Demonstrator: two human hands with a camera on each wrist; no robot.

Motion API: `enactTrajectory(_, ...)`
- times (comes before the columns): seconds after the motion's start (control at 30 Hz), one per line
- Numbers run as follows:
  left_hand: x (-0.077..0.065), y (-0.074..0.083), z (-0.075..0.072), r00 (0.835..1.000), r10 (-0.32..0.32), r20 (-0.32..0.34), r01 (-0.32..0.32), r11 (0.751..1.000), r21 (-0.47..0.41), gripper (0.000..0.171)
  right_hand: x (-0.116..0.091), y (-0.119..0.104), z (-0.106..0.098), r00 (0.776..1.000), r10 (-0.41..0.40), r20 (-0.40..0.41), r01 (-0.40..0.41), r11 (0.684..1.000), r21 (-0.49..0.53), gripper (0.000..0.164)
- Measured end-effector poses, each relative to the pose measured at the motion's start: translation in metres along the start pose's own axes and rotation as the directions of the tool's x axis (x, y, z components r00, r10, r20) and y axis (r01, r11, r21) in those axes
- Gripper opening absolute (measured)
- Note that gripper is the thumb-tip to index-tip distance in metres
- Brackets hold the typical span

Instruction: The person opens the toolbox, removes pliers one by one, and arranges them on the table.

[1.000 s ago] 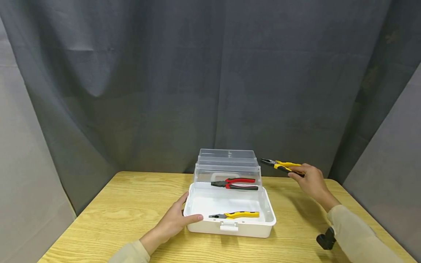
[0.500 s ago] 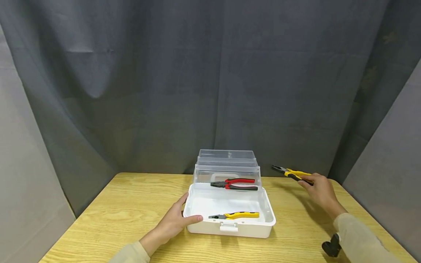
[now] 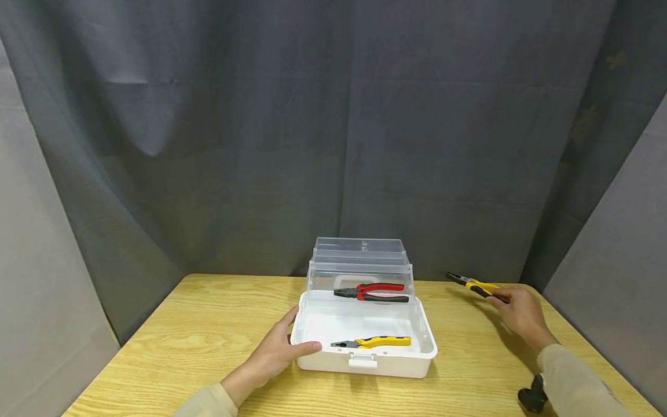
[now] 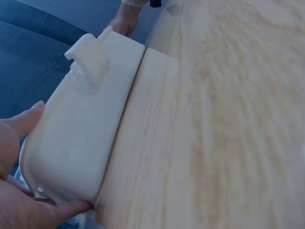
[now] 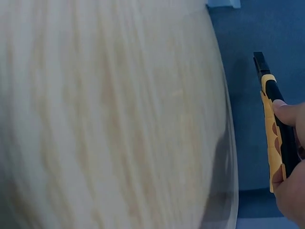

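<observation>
A white toolbox [image 3: 393, 364] with its clear lid [image 3: 359, 255] raised stands on the table. My left hand [image 3: 273, 350] grips its front left corner, thumb over the front rim; in the left wrist view the fingers curl round the box wall [image 4: 76, 133]. Red-and-black pliers [image 3: 371, 292] lie at the back of the box, and yellow-handled pliers [image 3: 385, 341] lie along its front. To the right, my right hand [image 3: 521, 315] holds another pair of pliers [image 3: 476, 286] by its yellow-and-black handles above the table, metal tip pointing left. The right wrist view shows thumb and fingers round those handles [image 5: 272, 90].
The wooden table [image 3: 198, 336] ends just behind the box. A dark grey curtain [image 3: 260, 145] hangs past that edge and continues along both sides. On the front latch [image 3: 362, 361] no hand rests. A small black object [image 3: 532, 397] sits at the right forearm.
My right hand has moved rightward and lower with the pliers, away from the toolbox. The left hand and the box have stayed put.
</observation>
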State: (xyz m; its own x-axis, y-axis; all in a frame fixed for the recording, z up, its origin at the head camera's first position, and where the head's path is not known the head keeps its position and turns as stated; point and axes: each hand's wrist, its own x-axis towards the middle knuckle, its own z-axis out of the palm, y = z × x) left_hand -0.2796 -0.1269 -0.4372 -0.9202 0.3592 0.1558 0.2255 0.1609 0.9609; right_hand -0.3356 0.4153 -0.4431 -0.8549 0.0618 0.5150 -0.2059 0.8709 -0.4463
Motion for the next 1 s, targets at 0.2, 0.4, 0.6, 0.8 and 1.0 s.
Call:
enactTrajectory(0.2,0.0,-0.001,0.001,1.0,-0.005,-0.007,0.005,1.0,0.009,0.104,-0.002,0.013,-0.001,0.996,0.073,0.056,-0.073,0.997,-0.007,0.025)
enactTrajectory(0.4,0.0,-0.001,0.001,1.0,-0.005,-0.002,0.005,1.0,0.005,0.104,-0.005,0.024,-0.004,0.99,0.1,0.099,-0.098,0.995,-0.029,0.027)
enactTrajectory(0.6,0.0,0.0,0.001,1.0,-0.009,-0.004,0.009,1.0,0.009,0.104,-0.006,0.032,-0.006,0.981,0.144,0.13,-0.137,0.989,-0.061,0.03)
enactTrajectory(0.8,0.0,0.001,0.0,1.0,-0.011,-0.007,0.011,1.0,0.011,0.105,-0.005,0.037,-0.01,0.967,0.178,0.181,-0.171,0.984,-0.052,0.035)
enactTrajectory(1.0,0.0,0.0,0.0,1.0,-0.013,-0.011,0.014,1.0,0.019,0.105,-0.004,0.041,-0.012,0.942,0.199,0.27,-0.201,0.979,-0.023,0.045)
